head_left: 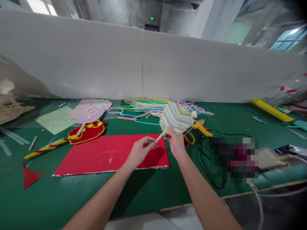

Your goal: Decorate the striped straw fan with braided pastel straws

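A round fan [177, 117] with pastel zigzag stripes is held up over the right end of a red board [96, 153]. My left hand [141, 149] pinches the lower end of its twisted handle [159, 137]. Fingers of my right hand [175, 142] close round the base of the fan's face, where the handle joins it. A small white tuft [194, 114] sits at the fan's right edge. Left of the board lies a red and yellow fan [87, 131] with a twisted handle and a red tassel [31, 177]. A lilac fan [94, 111] lies behind it.
Pastel pipe cleaners [144, 106] are piled near the white partition [96, 64]. A yellow glue gun [202, 128] with a black cord [203, 159] lies right of my hands. Farther right are a yellow bar [272, 110], a plastic bottle [285, 91] and a power strip [268, 158].
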Demonstrator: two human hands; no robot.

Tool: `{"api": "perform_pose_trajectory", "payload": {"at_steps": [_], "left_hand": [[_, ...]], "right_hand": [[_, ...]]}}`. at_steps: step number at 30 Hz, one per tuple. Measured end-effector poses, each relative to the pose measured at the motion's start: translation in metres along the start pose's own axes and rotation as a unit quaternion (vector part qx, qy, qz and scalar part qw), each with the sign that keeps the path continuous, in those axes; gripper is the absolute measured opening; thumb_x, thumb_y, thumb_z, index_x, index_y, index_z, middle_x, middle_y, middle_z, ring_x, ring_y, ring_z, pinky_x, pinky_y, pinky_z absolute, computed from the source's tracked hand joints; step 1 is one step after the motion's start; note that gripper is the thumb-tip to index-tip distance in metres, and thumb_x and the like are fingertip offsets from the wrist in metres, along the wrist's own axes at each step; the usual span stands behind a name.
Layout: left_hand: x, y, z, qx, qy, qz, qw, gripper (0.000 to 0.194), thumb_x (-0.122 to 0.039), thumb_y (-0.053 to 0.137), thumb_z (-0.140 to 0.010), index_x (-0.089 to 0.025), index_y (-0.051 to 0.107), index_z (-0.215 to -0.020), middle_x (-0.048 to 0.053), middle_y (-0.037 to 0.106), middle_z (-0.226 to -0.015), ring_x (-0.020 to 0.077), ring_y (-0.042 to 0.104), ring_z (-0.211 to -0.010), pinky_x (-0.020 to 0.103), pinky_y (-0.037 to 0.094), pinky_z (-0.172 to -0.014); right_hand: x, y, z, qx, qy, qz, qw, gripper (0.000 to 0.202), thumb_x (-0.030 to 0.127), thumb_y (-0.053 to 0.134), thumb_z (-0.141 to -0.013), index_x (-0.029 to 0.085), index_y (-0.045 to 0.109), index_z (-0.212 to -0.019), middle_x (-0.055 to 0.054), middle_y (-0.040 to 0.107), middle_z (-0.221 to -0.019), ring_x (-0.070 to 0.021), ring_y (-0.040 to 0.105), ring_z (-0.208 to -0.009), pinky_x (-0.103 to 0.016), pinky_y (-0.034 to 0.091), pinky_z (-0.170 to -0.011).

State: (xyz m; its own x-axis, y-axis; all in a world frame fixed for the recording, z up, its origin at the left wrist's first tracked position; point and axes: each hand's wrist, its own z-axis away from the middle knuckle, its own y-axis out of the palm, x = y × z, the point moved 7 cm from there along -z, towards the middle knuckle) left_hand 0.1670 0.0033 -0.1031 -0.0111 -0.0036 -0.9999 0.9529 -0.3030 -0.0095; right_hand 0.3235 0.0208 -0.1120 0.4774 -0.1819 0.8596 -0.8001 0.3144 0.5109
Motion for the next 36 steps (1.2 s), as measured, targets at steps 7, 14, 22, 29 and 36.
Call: {"api": "perform_pose_trajectory", "payload": {"at_steps": [7, 14, 22, 29, 36], "left_hand": [[0.005, -0.005, -0.002, 0.006, 0.018, -0.004, 1.0, 0.013, -0.026, 0.061, -0.068, -0.015, 0.06, -0.076, 0.005, 0.067, -0.07, 0.0177, 0.063, -0.07, 0.03, 0.047, -0.071], [0.01, 0.003, -0.001, 0.076, -0.022, 0.029, 0.996, 0.026, -0.041, 0.058, -0.071, -0.015, 0.061, -0.073, 0.004, 0.067, -0.069, 0.0169, 0.062, -0.068, 0.028, 0.048, -0.067], [0.008, 0.008, 0.001, 0.09, 0.003, 0.013, 0.996, 0.026, -0.04, 0.054, -0.075, -0.016, 0.061, -0.069, 0.004, 0.064, -0.064, 0.016, 0.061, -0.063, 0.028, 0.048, -0.065], [0.009, 0.01, 0.001, 0.081, 0.023, 0.001, 0.996, 0.025, -0.039, 0.052, -0.078, -0.016, 0.061, -0.07, 0.003, 0.065, -0.066, 0.0159, 0.061, -0.064, 0.027, 0.047, -0.066], [0.018, 0.011, 0.0, 0.113, -0.022, 0.032, 0.993, 0.028, -0.041, 0.053, -0.076, -0.014, 0.06, -0.073, 0.005, 0.066, -0.071, 0.0154, 0.062, -0.068, 0.027, 0.047, -0.068]], "right_hand": [[-0.004, 0.011, 0.008, 0.07, 0.009, 0.03, 0.997, 0.019, 0.032, 0.071, -0.06, 0.017, 0.064, -0.068, 0.002, 0.059, -0.06, -0.009, 0.049, -0.051, -0.023, 0.04, -0.047], [0.002, 0.009, 0.006, 0.072, -0.039, 0.089, 0.993, 0.02, 0.037, 0.068, -0.063, 0.018, 0.064, -0.061, 0.003, 0.052, -0.05, -0.0085, 0.041, -0.044, -0.024, 0.033, -0.043], [-0.002, 0.012, 0.007, 0.094, -0.033, 0.08, 0.992, 0.023, 0.037, 0.068, -0.063, 0.015, 0.062, -0.062, 0.003, 0.052, -0.046, -0.0059, 0.041, -0.039, -0.02, 0.029, -0.037], [-0.005, 0.011, 0.007, 0.11, -0.029, 0.067, 0.991, 0.022, 0.035, 0.066, -0.068, 0.014, 0.063, -0.063, 0.003, 0.053, -0.048, -0.0059, 0.043, -0.041, -0.02, 0.031, -0.039], [-0.004, 0.012, 0.006, 0.124, -0.023, 0.075, 0.989, 0.02, 0.033, 0.067, -0.067, 0.014, 0.063, -0.063, 0.003, 0.053, -0.048, -0.0059, 0.042, -0.041, -0.02, 0.03, -0.039]]}}
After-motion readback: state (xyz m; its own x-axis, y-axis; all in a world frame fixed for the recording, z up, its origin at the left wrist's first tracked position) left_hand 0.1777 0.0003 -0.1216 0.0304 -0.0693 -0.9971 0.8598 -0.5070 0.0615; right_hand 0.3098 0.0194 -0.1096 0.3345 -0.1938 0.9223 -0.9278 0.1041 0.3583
